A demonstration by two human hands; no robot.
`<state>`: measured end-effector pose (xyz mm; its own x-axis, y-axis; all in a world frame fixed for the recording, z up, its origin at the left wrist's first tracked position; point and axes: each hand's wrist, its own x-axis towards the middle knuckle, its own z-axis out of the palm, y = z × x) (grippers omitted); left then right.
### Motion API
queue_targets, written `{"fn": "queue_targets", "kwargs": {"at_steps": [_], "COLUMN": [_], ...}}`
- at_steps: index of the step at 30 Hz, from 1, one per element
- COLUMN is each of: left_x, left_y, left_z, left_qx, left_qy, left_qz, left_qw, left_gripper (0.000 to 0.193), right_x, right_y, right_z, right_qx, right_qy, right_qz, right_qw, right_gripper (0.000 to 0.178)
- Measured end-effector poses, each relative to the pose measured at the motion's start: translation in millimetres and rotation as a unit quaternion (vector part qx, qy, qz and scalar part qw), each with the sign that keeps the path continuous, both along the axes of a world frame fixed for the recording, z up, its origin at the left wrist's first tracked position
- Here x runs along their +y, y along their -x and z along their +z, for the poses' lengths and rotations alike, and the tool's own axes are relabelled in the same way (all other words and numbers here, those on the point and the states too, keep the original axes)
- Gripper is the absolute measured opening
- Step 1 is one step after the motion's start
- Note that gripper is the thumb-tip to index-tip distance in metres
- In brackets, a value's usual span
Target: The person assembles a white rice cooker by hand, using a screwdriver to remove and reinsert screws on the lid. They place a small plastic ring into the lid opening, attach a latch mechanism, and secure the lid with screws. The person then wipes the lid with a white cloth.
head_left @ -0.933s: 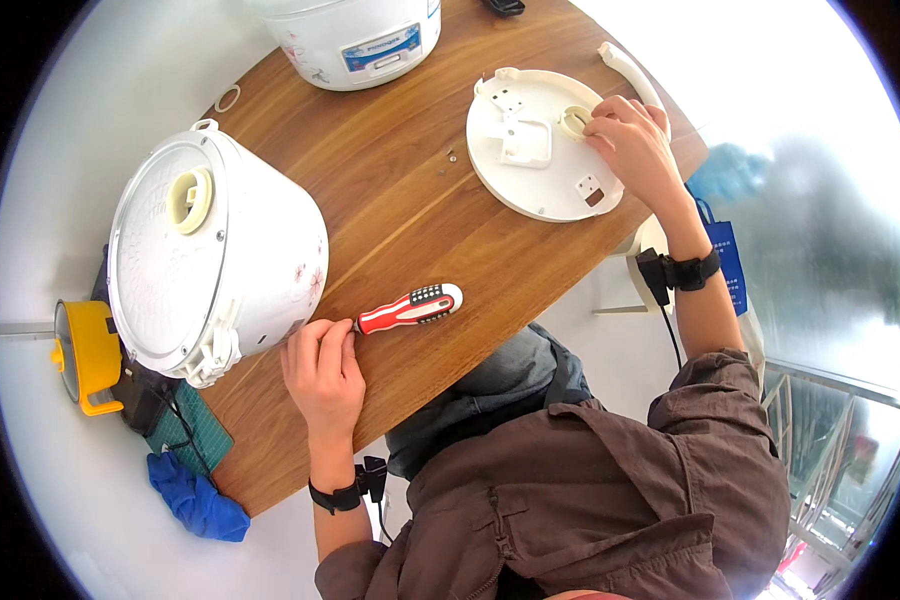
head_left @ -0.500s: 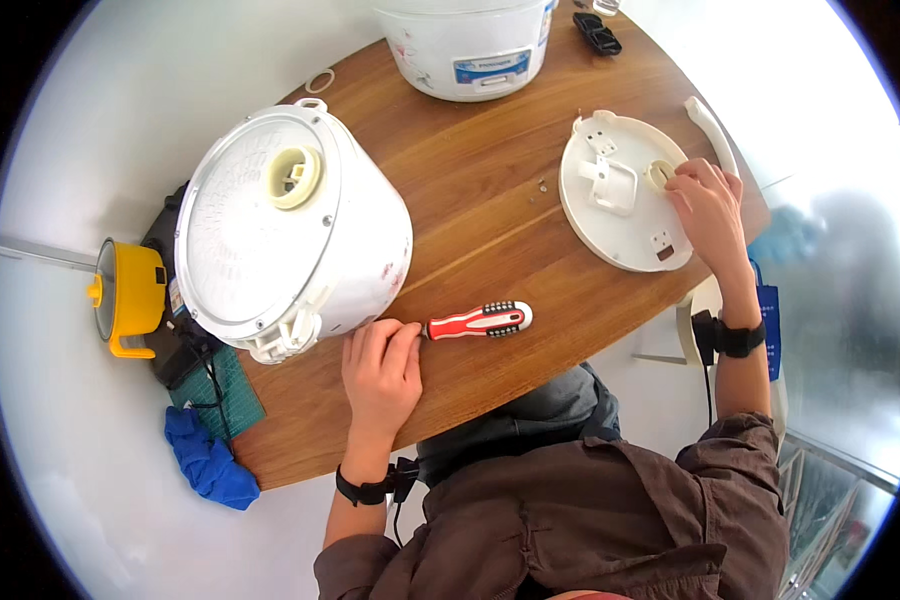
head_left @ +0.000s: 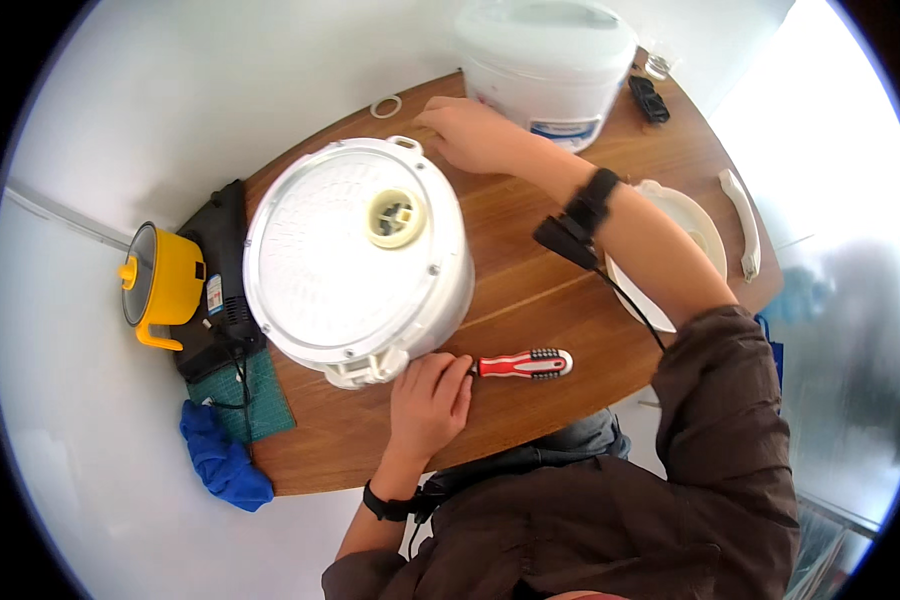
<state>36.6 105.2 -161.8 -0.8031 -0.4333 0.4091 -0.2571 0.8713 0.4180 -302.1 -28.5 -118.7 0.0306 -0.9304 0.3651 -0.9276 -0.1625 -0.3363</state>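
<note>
Where the left hand (head_left: 430, 402) curls at its shaft: screwdriver (head_left: 525, 364), red-handled, on table (head_left: 340, 445).
White cooker (head_left: 340, 262), base up, just beyond; right hand (head_left: 467, 135) near pale ring (head_left: 374, 109) (whether either hand grips, cannot tell).

Before me: table (head_left: 530, 290), one, brown wood-grain top, far edge curved. To my left and beyond the table: white wall (head_left: 240, 100), smooth; grey strip (head_left: 65, 225) along its left part. To my right: frosted panel (head_left: 850, 370), greyish, translucent-looking; pale metal bars (head_left: 842, 517) low beside it. Below the table's near edge: pale floor (head_left: 646, 428), a patch. Light: strong, washing out my upper right.
</note>
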Motion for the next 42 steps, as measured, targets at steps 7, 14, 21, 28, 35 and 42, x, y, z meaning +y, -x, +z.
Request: {"fn": "queue_targets", "kwargs": {"at_steps": [7, 14, 21, 28, 35, 42], "left_x": [0.2, -1.3, -2.7, -4.3, -28.1, -101.5], "left_y": [-5.9, -11.4, -14.1, -11.7, -37.0, -4.6], "left_z": [-8.4, -11.6, -10.1, 8.8, 95.9, 174.0], "left_qx": [0.012, 0.019, 0.017, 0.095, 0.251, 0.189], "left_qy": [-0.025, -0.015, -0.029, -0.021, 0.155, 0.074], "left_qz": [-0.002, -0.005, -0.008, -0.052, -0.056, 0.048], "left_qw": [1.0, 1.0, 0.999, 0.994, 0.954, 0.978], "left_gripper": [0.033, 0.034, 0.03, 0.03, 0.025, 0.016], "right_x": [-107.8, -105.4, -40.6, 57.8, 131.1, 135.4], "right_y": [9.6, 9.5, -9.9, -28.5, -81.1, -89.8], "right_z": [-53.4, -56.8, -4.5, 67.9, 122.3, 122.1], "right_qx": [0.128, 0.195, 0.03, -0.155, 0.085, 0.154], "right_qy": [0.012, -0.025, -0.04, 0.091, 0.26, 0.234], "right_qz": [-0.02, -0.052, -0.091, -0.16, 0.053, 0.115], "right_qw": [0.992, 0.979, 0.995, 0.971, 0.96, 0.953], "right_gripper": [0.04, 0.02, 0.024, 0.016, 0.015, 0.023]}}
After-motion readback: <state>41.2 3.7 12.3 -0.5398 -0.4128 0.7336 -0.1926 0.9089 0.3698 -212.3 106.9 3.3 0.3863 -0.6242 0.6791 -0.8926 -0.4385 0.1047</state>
